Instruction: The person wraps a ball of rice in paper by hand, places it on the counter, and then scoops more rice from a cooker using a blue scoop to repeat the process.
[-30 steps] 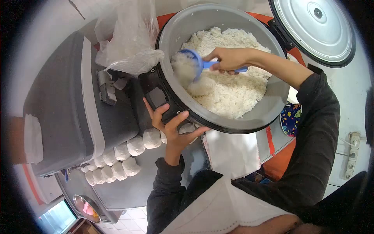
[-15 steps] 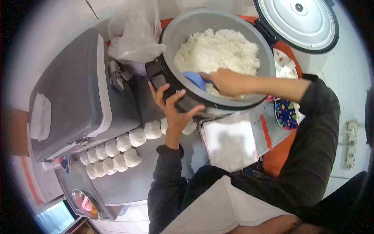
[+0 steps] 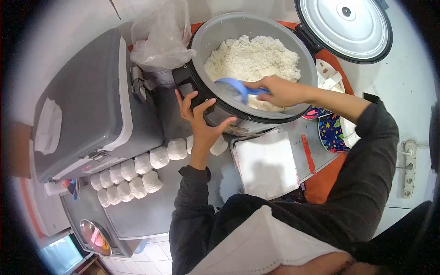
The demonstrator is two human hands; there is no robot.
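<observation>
White rice (image 3: 256, 57) fills part of a large open cooker (image 3: 224, 27). Inside the pot, my right hand (image 3: 282, 93) is closed around the handle of a blue scoop (image 3: 236, 85), whose bowl is near the left inner wall and blurred. My left hand (image 3: 201, 120) has its fingers spread against the front left outside of the cooker, by the black latch part. The cooker's round metal lid (image 3: 346, 27) stands open at the upper right. A stack of white paper (image 3: 268, 165) lies just below the cooker.
Left of the cooker are a large grey box (image 3: 82, 105) and a clear plastic bag (image 3: 160, 41). Rows of white wrapped bundles (image 3: 137, 187) lie on the metal table (image 3: 151, 215). A patterned container (image 3: 333, 133) and a power strip (image 3: 409, 169) are at right; a metal bowl (image 3: 95, 237) is lower left.
My right hand and the scoop have lifted slightly, and the scoop shows more of its blue rim and handle. My left hand stays against the cooker. The whole view has shifted a little.
</observation>
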